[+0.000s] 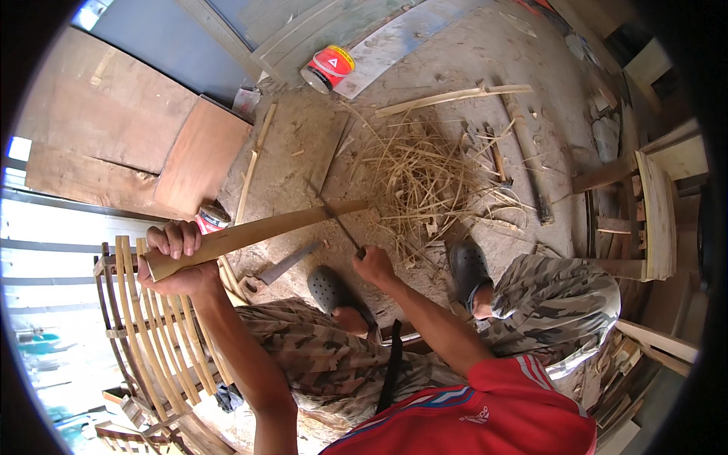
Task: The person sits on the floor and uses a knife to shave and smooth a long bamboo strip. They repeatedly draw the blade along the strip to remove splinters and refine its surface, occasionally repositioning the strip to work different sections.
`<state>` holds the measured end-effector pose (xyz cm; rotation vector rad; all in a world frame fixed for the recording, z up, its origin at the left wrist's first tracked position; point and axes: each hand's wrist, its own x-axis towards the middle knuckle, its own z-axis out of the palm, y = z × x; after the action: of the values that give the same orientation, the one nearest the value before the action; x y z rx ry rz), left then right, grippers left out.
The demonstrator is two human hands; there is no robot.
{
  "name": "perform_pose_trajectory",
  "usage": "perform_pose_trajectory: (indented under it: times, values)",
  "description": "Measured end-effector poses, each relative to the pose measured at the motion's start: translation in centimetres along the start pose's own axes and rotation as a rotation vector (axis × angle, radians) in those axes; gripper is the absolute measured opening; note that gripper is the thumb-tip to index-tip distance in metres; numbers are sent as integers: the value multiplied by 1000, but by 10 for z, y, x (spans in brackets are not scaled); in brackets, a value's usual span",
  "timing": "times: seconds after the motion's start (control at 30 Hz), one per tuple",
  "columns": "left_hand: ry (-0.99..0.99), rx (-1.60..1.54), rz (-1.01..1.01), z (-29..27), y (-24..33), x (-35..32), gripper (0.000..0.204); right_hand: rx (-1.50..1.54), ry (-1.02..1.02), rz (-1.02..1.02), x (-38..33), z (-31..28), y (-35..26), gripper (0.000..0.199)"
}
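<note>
A dusty workshop floor (pixel 485 68) lies strewn with bamboo shavings (pixel 425 178). The left hand (pixel 178 262) has its fingers wrapped tight around the near end of a long bamboo slat (pixel 258 231), which slants up to the right. The right hand (pixel 373 265) grips a knife (pixel 334 216), its blade touching the slat. Far off lies a red can (pixel 327 68) on its side; another can (pixel 212 218) stands beside the left hand. Their contents are hidden.

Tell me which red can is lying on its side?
The red can at the top, beside the pale boards, lies on its side. The other can stands upright close to the left hand, partly hidden behind the bamboo strip it holds.
</note>
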<state>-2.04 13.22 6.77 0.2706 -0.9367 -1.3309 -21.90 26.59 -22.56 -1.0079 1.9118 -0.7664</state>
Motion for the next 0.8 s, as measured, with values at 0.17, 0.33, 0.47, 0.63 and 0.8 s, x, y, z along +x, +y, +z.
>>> perform_pose_trajectory:
  times: [0.17,0.33,0.47,0.63,0.8]
  values:
    - [85,51,32,9,-4,-3,40,-1,79,-61,-5,8,10,34]
    - [226,134,101,5,-2,-9,37,8,-61,22,-5,-8,-3,36]
    - [372,178,153,19,-6,-7,36,-11,-27,-91,-13,3,-5,39]
    - [581,240,189,17,-5,-1,34,4,75,-6,-13,9,-10,34]
    - [746,281,251,22,-3,-5,36,-53,87,-131,-27,17,-21,38]
